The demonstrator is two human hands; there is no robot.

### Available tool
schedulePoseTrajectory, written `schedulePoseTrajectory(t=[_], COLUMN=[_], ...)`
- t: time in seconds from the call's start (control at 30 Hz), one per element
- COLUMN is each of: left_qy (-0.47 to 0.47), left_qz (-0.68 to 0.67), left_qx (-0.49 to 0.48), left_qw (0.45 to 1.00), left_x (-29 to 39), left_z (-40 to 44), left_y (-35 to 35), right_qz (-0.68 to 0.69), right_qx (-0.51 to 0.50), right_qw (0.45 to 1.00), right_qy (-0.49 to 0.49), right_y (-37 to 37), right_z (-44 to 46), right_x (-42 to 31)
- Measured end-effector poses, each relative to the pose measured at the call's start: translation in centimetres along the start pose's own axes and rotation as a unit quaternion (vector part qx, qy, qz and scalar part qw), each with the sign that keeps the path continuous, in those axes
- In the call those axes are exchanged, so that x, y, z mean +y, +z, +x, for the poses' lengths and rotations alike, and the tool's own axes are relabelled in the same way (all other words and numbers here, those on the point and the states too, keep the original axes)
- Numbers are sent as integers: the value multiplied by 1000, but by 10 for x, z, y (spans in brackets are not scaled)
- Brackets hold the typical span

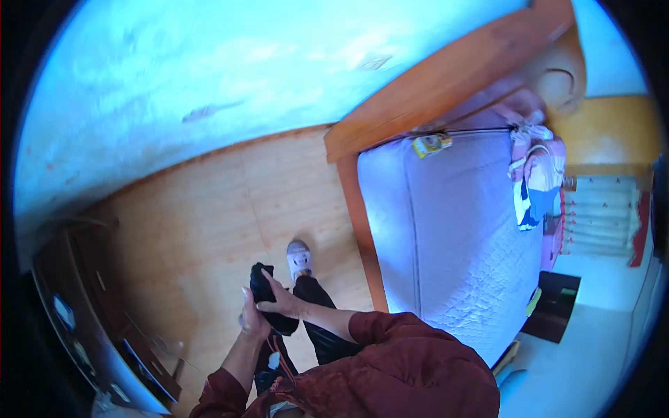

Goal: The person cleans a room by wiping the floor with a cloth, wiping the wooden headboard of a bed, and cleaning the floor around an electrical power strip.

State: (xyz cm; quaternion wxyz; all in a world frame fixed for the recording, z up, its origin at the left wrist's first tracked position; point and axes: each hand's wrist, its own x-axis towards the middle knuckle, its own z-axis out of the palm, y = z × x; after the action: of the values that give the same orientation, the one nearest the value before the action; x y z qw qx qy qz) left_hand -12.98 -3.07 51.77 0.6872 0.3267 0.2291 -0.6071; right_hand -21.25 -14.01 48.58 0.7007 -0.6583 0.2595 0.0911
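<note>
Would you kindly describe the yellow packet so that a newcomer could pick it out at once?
Find the large pale mattress beside the wooden headboard. The packet lies on top, near the edge by the headboard. It is small and mostly yellow, unlike the larger heap of pink, white and blue cloth.

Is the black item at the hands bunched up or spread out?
Bunched up: the black item forms a compact bundle by the left hand and right hand, not a flat sheet.
</note>
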Motion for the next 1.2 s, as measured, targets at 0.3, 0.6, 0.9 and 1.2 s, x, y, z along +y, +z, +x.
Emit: schedulePoseTrajectory(t=[0.3, 0.6, 0.9, 1.2], left_qy=[-90, 147, 275, 706], left_qz=[194, 497, 556, 514], left_qx=[-161, -247, -268, -346], left_qw=[964, 819, 737, 343], left_x=[45, 103, 176, 184], left_z=[-14, 16, 37, 48], left_y=[243, 450, 574, 745], right_qz=[385, 346, -257, -548], right_qx=[83, 255, 532, 467], right_qw=[917, 878, 623, 615], right_qy=[68, -214, -513, -322], right_y=[-182, -389, -529, -569], right_z=[-68, -156, -176, -123], right_x=[-169, -353, -596, -615])
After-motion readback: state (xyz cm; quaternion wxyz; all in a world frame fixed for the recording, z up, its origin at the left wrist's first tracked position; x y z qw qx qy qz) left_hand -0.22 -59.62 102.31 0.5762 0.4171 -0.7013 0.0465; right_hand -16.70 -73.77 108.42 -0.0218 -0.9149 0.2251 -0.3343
